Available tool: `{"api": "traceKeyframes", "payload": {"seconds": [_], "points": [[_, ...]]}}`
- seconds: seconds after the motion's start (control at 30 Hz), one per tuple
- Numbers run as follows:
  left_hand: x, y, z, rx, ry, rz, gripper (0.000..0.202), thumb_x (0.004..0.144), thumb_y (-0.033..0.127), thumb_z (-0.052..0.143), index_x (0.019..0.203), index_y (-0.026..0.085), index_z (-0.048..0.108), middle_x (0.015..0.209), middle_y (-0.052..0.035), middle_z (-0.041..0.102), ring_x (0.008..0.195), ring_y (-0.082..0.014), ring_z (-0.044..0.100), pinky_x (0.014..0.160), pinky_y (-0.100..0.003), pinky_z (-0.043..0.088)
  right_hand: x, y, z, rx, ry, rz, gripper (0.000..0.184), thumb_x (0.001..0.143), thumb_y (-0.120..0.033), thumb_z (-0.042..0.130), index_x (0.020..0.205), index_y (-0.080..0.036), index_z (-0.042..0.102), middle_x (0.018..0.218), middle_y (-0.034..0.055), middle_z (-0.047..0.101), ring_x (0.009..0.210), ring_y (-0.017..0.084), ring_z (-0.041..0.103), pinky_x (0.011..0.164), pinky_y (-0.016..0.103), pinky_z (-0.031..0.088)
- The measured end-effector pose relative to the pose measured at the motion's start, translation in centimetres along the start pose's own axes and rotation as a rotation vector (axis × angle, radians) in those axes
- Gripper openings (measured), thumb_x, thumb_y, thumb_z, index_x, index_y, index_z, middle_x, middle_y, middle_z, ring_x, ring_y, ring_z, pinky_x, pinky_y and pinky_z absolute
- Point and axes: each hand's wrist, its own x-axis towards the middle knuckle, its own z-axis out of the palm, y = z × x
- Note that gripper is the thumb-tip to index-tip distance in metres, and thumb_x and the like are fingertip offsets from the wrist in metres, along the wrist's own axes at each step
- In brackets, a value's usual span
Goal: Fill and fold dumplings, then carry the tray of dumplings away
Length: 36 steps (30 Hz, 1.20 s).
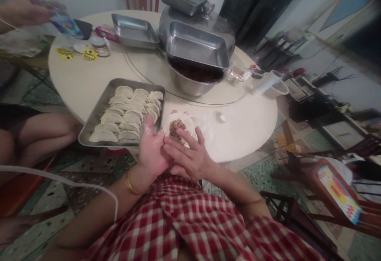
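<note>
A round dumpling wrapper [189,123] with a mound of minced filling [176,125] lies on the fingers of my left hand [152,150]. That palm faces up, and its fingertips show beyond the wrapper's far edge. My right hand [192,156] reaches over from the right with its fingers stretched and spread. Its fingertips are at the near edge of the wrapper and filling; whether they press on it I cannot tell. Just left of my hands sits a metal tray [89,128] with rows of folded dumplings [129,114].
On the round table [253,130] stand a metal bowl [193,88] of dark filling with a tray [198,47] over it, another tray [135,31], a jar [101,47] and a white basket [276,88]. Another person's hand [38,9] holds a bottle [64,23] at upper left.
</note>
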Motion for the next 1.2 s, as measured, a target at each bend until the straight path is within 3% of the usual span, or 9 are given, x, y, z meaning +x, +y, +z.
{"api": "traceKeyframes", "payload": {"seconds": [0.17,0.33,0.47,0.67,0.77,0.97,1.07,1.13,1.2], "points": [[-0.1,-0.1,0.8,-0.001,-0.031,0.031,0.072,0.093,0.065,0.023,0.136,0.014,0.051,0.128,-0.0145,0.064,0.126,-0.0304,0.054,0.11,-0.052,0.037,-0.5,0.1,-0.2,-0.018,0.02,-0.024,0.047,0.099,-0.047,0.033,0.124,-0.018,0.062,0.127,0.0002,0.067,0.146,0.024,0.029,0.125,0.051,0.002],[-0.3,0.1,1.0,-0.016,-0.037,0.072,0.069,0.093,0.063,0.033,0.142,0.016,0.044,0.139,-0.0133,0.057,0.134,-0.0319,0.046,0.113,-0.053,0.03,-1.8,0.6,-0.4,-0.042,0.02,-0.04,0.045,0.097,-0.048,0.039,0.126,-0.021,0.06,0.132,-0.0013,0.063,0.146,0.024,0.03,0.125,0.052,0.003],[-0.2,0.0,1.2,-0.011,0.023,0.076,0.066,0.095,0.06,0.031,0.142,0.015,0.044,0.14,-0.0138,0.056,0.135,-0.0311,0.045,0.113,-0.052,0.03,-2.2,0.9,-0.6,-0.034,0.035,-0.028,0.044,0.096,-0.046,0.041,0.124,-0.02,0.062,0.128,-0.0003,0.066,0.145,0.023,0.031,0.125,0.051,0.004],[0.1,-0.3,1.5,0.0,-0.02,0.08,0.066,0.095,0.059,0.031,0.139,0.013,0.046,0.136,-0.0161,0.058,0.132,-0.0315,0.048,0.113,-0.052,0.031,-2.8,1.6,-1.3,-0.014,0.075,-0.026,0.038,0.096,-0.04,0.042,0.117,-0.02,0.065,0.12,-0.0012,0.071,0.143,0.022,0.036,0.126,0.048,0.006],[0.3,-0.4,1.4,0.016,0.021,0.129,0.064,0.095,0.058,0.034,0.136,0.01,0.048,0.126,-0.0176,0.064,0.123,-0.0293,0.057,0.11,-0.048,0.037,-3.1,1.7,-1.7,0.002,0.15,0.002,0.034,0.095,-0.037,0.041,0.109,-0.02,0.068,0.11,-0.0009,0.074,0.141,0.02,0.04,0.126,0.046,0.01],[0.8,-0.6,1.3,0.044,0.02,0.096,0.06,0.095,0.057,0.032,0.13,0.015,0.055,0.121,-0.0141,0.068,0.118,-0.0282,0.061,0.1,-0.043,0.049,-3.1,1.4,-1.7,-0.045,0.17,0.033,0.033,0.093,-0.038,0.042,0.112,-0.024,0.065,0.117,-0.0031,0.072,0.139,0.019,0.041,0.125,0.044,0.012],[0.9,-0.6,1.4,0.068,0.007,0.142,0.063,0.095,0.057,0.03,0.132,0.012,0.053,0.12,-0.0158,0.068,0.116,-0.0291,0.062,0.096,-0.044,0.052,-4.0,4.3,-2.2,-0.179,0.254,0.235,0.035,0.094,-0.035,0.039,0.121,-0.025,0.059,0.117,-0.0017,0.071,0.137,0.016,0.042,0.124,0.044,0.015],[0.9,-0.6,1.5,0.085,0.033,0.177,0.064,0.094,0.057,0.032,0.134,0.01,0.05,0.12,-0.0169,0.068,0.116,-0.0292,0.062,0.095,-0.044,0.053,-5.4,7.9,-2.9,-0.321,0.237,0.539,0.037,0.095,-0.033,0.038,0.124,-0.023,0.057,0.116,0.0029,0.07,0.136,0.02,0.044,0.121,0.05,0.016],[1.0,-0.5,1.6,0.094,0.082,0.175,0.062,0.094,0.056,0.036,0.136,0.013,0.05,0.121,-0.0146,0.068,0.118,-0.0283,0.061,0.097,-0.042,0.052,-7.0,11.9,-3.4,-0.368,0.139,0.837,0.041,0.097,-0.033,0.03,0.125,-0.019,0.057,0.114,0.0078,0.071,0.137,0.024,0.041,0.119,0.056,0.014]]}}
